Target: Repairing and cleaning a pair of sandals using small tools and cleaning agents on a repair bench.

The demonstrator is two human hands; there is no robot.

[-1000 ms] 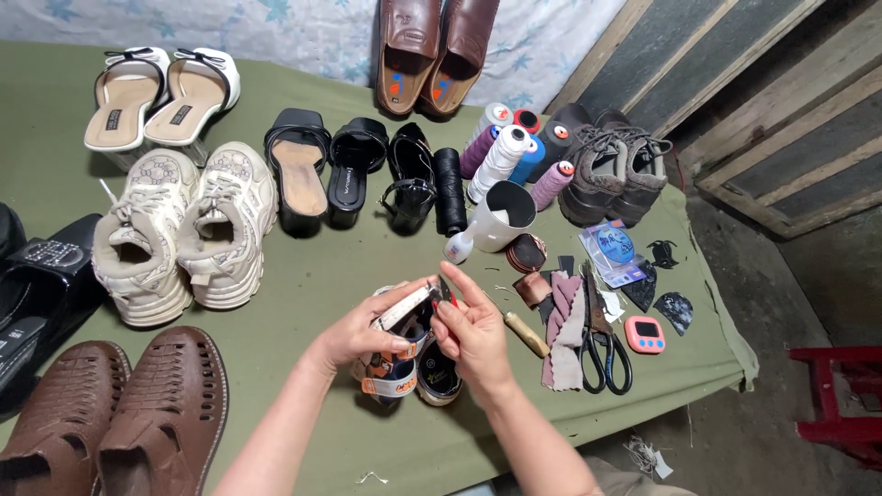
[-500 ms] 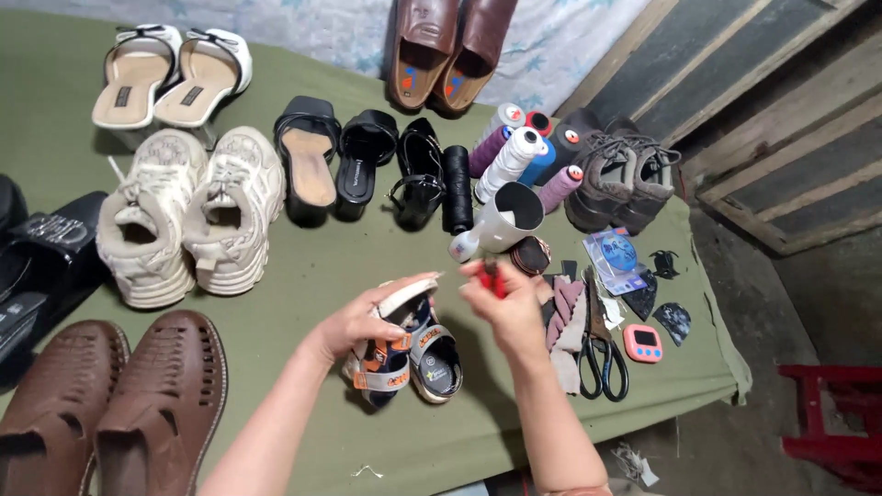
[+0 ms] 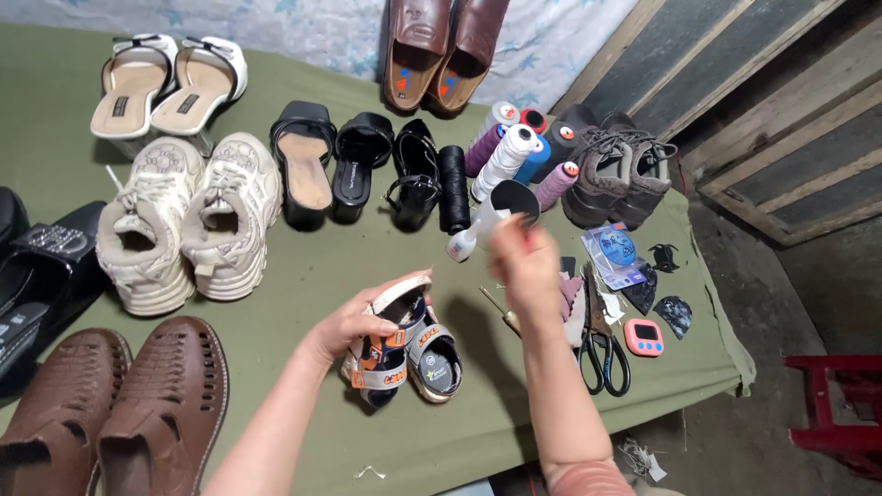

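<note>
While the left hand point(image 3: 354, 326) grips one small child's sandal point(image 3: 386, 354) by its upturned sole at the near middle of the green worktop point(image 3: 303, 276), the twin sandal point(image 3: 436, 367) lies just beside it, touching. The right hand point(image 3: 525, 262) is raised and blurred, just near of a white glue bottle point(image 3: 473, 230) lying tilted; whether its fingers pinch anything I cannot tell, though a fleck of red shows at the fingertips. To the right lie scissors point(image 3: 606, 354), an awl-like tool point(image 3: 501, 308) and thread cones point(image 3: 510, 156); pairs of shoes fill the far and left side. For good work on the sole, I judge the sandal should be held steady with the loose edge facing up, thumb clear of the seam, and the other hand brought in slowly, close to the gap.
</note>
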